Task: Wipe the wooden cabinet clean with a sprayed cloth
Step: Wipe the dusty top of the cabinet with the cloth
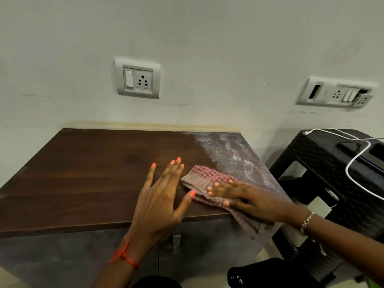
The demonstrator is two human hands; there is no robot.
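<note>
1. Head view is looking down on the wooden cabinet point(83, 173), which is standing against a pale wall, its dark top filling the middle of the picture.
2. The checked cloth point(204, 177), red and white, is lying crumpled on the right part of the top. One end is hanging over the front edge, near the right corner.
3. The right hand point(239, 196) is lying on the cloth with its fingers stretched out, pressing it down onto the wood rather than clutching it. A bracelet point(307, 221) is showing on that wrist.
4. The left hand point(164, 196) is grasping nothing: its fingers are spread wide and straight over the bare top just left of the cloth, the thumb tip reaching to the cloth's edge. A red thread point(124, 255) is tied round that wrist.
5. A grey, dusty patch point(232, 154) with whitish smears is covering the rear right corner of the top, behind the cloth, while the wood to the left is looking dark and even.
6. A metal handle point(176, 243) is hanging on the cabinet front, below the left hand.
7. Two socket plates are sitting on the wall, one point(137, 78) above the cabinet and one point(335, 92) further right.
8. A black plastic stool point(324, 154) is standing just right of the cabinet, with a white cable point(357, 159) looping across it.
</note>
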